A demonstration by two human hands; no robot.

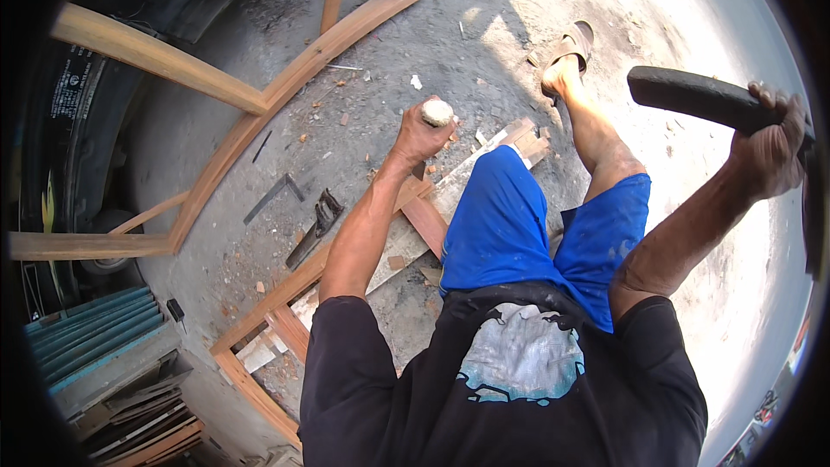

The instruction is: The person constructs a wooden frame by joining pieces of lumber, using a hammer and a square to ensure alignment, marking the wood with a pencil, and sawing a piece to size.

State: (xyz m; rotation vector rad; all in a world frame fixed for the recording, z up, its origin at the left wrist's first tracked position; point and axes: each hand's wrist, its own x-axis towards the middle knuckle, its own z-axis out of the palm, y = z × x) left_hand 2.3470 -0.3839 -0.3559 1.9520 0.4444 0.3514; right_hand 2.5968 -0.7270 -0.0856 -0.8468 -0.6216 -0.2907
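Note:
My left hand point(422, 133) is closed round a chisel with a pale round handle end point(437, 113), held upright over a wooden frame piece point(416, 193) on the ground; where the blade meets the wood is hard to make out. My right hand point(768, 146) grips a dark, heavy mallet-like piece point(683, 86), raised at the right. The frame lies over pale boards point(391, 257) beside my bent leg in blue shorts point(494, 220).
A larger wooden frame point(307, 65) spans the upper left. A metal square point(269, 200) and a dark-handled saw point(301, 245) lie on the concrete floor point(216, 294). At far left are a dark vehicle, teal slatted panels point(91, 337) and stacked boards point(138, 424).

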